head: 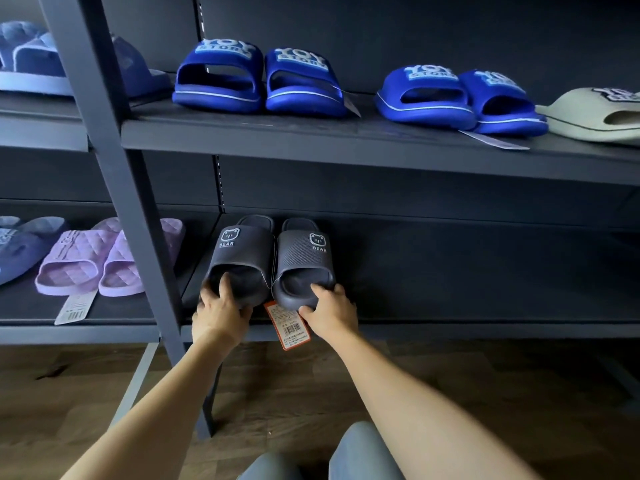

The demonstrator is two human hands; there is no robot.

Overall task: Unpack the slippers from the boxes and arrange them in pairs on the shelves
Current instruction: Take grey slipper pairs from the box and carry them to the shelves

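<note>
Slippers (242, 254), likely light, flexible foam, lie at the shelf (450, 289) front edge. Left hand (218, 315) and right hand (330, 315) each grip one near rim.

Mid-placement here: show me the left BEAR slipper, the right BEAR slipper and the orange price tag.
left BEAR slipper (242, 252): head view, on the strap under the bear logo.
right BEAR slipper (301, 263): head view, on the textured strap.
orange price tag (291, 328): head view, on its barcode.

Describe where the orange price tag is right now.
In the head view, the orange price tag hangs off the front of the lower shelf, between the left hand and right hand, just below the dark BEAR slippers.
</note>
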